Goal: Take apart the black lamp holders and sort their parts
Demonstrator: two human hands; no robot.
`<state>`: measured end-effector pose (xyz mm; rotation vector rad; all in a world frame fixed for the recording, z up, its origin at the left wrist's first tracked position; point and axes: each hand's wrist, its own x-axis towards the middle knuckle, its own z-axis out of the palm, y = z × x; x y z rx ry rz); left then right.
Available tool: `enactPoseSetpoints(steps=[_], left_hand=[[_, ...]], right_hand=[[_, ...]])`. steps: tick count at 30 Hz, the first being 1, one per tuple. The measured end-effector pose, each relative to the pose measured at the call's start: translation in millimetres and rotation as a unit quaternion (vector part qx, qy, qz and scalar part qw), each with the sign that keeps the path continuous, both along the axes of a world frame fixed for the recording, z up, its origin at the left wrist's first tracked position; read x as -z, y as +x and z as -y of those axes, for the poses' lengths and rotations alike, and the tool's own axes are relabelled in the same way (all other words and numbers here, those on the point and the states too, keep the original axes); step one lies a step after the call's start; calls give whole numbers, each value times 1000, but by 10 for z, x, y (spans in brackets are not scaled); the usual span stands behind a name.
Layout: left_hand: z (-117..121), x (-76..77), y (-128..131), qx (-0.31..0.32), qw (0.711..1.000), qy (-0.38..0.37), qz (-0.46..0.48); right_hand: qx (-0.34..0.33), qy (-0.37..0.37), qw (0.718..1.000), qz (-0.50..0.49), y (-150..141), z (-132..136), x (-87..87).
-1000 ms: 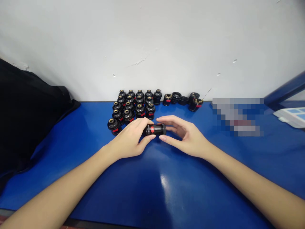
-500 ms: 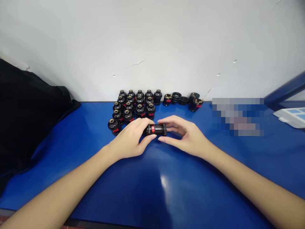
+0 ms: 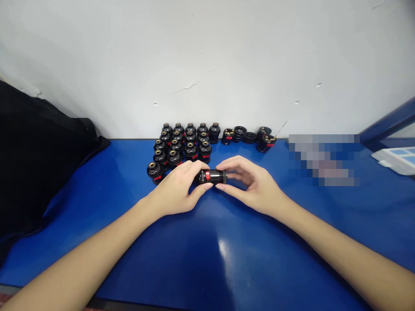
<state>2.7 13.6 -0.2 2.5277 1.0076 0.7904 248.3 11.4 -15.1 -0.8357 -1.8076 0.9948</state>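
L hand (image 3: 180,186) grip is closed on L end of blk cylinder (image 3: 216,176), held horiz. w/ red tab (image 3: 208,176) showing, just in front of blk unit cluster (image 3: 191,151), R side. R hand (image 3: 256,185) grip is part-open around cylinder's R end; can't tell if touching. Open blk shells (image 3: 240,134) sit on blue surface (image 3: 168,255) right of cluster; blk cloth (image 3: 42,168) well left of it.

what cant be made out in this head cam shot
All in the head view:
Left end of the held black cylinder: covered by the left hand.
Whether the right hand touches it: gap too small to judge.
What lies under the pixelated patch: blurred out.
Rest of the black cloth: cut off by left edge.
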Motion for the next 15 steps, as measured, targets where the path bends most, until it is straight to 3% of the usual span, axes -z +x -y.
enactPoseSetpoints(steps=[7,15], left_hand=[[-5,-8,2,14,1000,21,-2],[-6,3,2,3,1000,-12,-3]], right_hand=[[-5,-120,993,-6,3,-38,17],[2,30,999,15,-1,-3,9]])
